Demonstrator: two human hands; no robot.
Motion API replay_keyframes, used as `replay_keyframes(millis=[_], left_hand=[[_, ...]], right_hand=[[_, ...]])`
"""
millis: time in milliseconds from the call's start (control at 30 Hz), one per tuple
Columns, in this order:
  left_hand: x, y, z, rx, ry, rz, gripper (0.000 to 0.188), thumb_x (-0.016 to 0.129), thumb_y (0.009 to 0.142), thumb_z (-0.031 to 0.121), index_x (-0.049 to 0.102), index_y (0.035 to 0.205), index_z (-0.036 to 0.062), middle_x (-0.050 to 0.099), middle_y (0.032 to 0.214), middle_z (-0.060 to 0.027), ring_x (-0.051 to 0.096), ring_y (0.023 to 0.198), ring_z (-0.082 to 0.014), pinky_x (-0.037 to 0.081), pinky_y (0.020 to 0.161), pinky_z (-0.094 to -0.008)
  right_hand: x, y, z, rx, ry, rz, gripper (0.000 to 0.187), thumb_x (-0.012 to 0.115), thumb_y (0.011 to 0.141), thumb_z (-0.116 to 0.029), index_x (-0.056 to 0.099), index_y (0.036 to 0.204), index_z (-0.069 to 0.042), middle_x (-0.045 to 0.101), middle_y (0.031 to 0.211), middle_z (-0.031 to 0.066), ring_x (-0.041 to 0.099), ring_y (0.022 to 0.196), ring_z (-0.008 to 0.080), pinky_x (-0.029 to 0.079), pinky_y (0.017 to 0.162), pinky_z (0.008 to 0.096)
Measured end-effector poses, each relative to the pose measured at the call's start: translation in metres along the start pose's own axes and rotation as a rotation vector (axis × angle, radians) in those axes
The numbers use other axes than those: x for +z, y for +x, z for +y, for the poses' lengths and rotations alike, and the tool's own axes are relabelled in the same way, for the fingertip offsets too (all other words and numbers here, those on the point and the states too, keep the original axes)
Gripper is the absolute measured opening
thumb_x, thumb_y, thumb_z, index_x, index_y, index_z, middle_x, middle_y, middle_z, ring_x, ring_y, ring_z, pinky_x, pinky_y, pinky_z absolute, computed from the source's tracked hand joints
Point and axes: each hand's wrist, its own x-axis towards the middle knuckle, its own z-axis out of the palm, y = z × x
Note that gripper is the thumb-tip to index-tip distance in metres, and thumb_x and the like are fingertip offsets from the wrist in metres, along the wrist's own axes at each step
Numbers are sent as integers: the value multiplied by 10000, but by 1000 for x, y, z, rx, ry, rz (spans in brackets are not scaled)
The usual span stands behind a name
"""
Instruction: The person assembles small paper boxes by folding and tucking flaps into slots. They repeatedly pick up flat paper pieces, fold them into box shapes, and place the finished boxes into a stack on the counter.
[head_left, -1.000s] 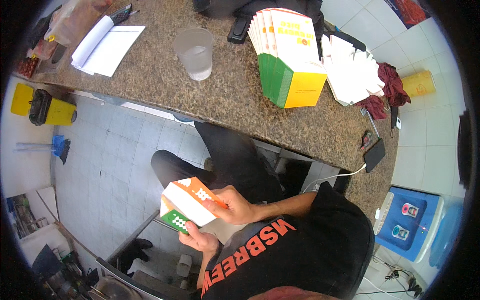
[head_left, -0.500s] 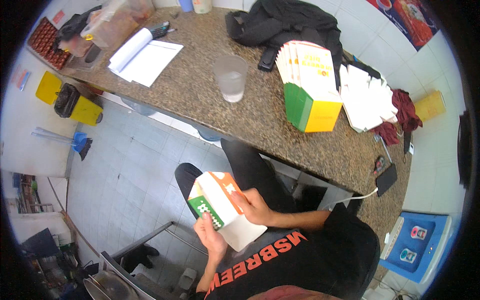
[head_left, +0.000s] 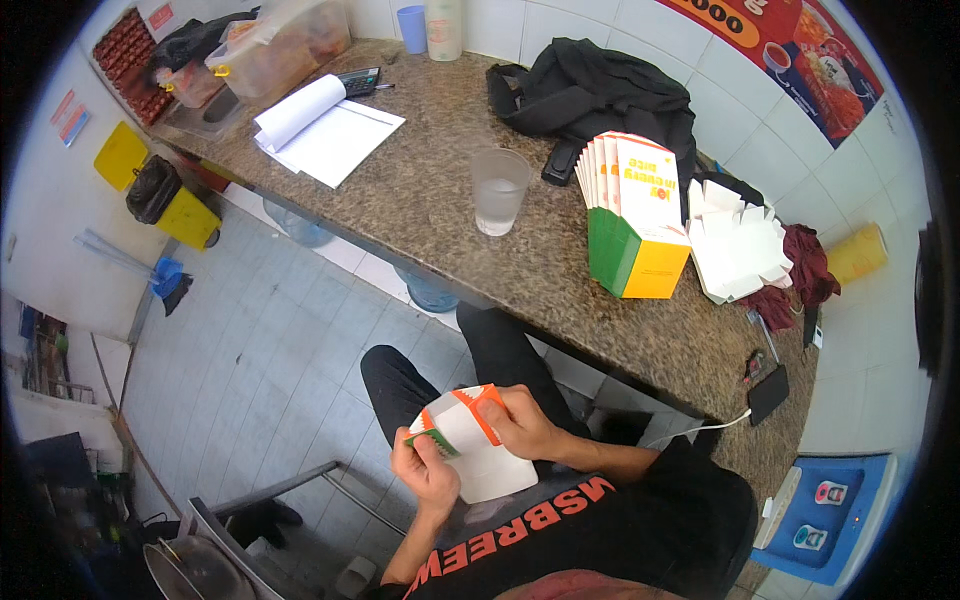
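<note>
I held a paper box (head_left: 465, 422) in front of my belly, over my lap, below the edge of the stone counter (head_left: 430, 240). My left hand (head_left: 428, 472) pinched its green side, with the thumb on top. My right hand (head_left: 524, 425) held the orange side, thumb pressed on it too. Both grips were narrow, just as thick as the card. I could not tell where all the fingers lay underneath.

I thought the card could bend in the wrong place if my thumbs pushed too hard. If one hand pushed more than the other, the box could twist. Nothing but my hands seemed to hold it up, so a loose pinch could let it slip onto my black pants (head_left: 395, 385) or down to the floor (head_left: 290, 330). A white cord (head_left: 708, 427) hung near my right sleeve (head_left: 690, 490). If my arm caught it, the flat black thing (head_left: 769, 395) on the counter could get pulled off.

The white inside of the box looked up. Its long way seemed to run on a slant, from far and left to near and right. The big white flap (head_left: 495, 475) pointed back at my shirt (head_left: 590, 535).
</note>
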Motion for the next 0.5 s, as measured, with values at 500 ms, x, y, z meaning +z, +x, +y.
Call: replay_keyframes(millis=[500], left_hand=[[-12, -35, -24, -596, -265, -159, 290, 578, 1077, 237, 666, 1071, -39, 700, 955, -30, 603, 850, -91, 498, 760, -297]], right_hand=[[-6, -31, 50, 420, -19, -213, 443, 536, 1089, -367, 673, 1058, 53, 673, 775, 58, 552, 746, 62, 477, 628, 323]])
